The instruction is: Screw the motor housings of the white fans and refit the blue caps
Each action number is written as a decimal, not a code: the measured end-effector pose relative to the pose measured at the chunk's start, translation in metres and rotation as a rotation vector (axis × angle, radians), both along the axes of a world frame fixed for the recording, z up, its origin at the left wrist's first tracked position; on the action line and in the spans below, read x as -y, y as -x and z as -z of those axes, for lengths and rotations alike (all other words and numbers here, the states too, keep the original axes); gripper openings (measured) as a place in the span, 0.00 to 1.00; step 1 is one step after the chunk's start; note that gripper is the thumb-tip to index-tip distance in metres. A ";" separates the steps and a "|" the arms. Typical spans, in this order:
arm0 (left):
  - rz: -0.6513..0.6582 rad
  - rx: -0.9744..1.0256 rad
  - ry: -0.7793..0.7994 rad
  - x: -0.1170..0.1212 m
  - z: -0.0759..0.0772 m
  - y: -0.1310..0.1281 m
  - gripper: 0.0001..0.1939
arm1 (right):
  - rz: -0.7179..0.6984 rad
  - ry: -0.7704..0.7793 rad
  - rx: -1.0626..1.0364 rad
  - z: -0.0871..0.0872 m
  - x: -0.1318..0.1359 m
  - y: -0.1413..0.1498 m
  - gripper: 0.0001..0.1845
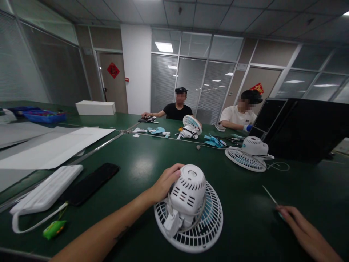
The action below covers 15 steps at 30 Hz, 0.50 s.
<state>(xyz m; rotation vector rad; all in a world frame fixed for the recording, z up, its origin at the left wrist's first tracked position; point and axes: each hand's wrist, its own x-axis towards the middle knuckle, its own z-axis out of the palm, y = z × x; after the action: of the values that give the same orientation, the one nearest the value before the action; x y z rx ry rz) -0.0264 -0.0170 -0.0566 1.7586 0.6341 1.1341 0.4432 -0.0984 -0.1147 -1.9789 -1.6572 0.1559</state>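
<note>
A small white electric fan [188,196] lies face down on the green table in front of me, its motor housing up and its round grille against the tabletop. Pale blue blades show through the grille slots, and a cord loops round the housing's base. My left hand [167,181] grips the upper left side of the housing, fingers curved round it. Off to the right, apart from the fan, my right hand [300,227] is closed on a screwdriver [269,195]. Its thin shaft points up and left, while most of the handle is hidden in the fingers.
At left lie a black phone [91,183], a white power bank [47,187], a green charm [54,229] and white sheets [62,147]. Another upturned fan [255,147] stands near a black computer case [302,127]. Two people [178,111] sit across the table, near a third fan [191,127].
</note>
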 end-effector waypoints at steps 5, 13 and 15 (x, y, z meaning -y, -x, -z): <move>0.000 -0.001 0.003 0.002 -0.002 -0.001 0.28 | -0.208 0.119 -0.210 -0.035 -0.016 0.091 0.25; 0.125 -0.059 -0.078 0.009 -0.012 0.005 0.36 | -0.266 -0.279 -0.320 -0.151 -0.032 0.146 0.22; 0.179 -0.062 -0.079 0.013 -0.015 0.005 0.41 | -0.371 -0.393 -0.373 -0.174 -0.035 0.174 0.22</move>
<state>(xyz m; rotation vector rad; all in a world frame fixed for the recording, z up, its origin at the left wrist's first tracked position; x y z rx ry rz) -0.0316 -0.0301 -0.0415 1.8835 0.4635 0.9974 0.2690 -0.0632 0.0596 -1.2574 -1.6373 0.2916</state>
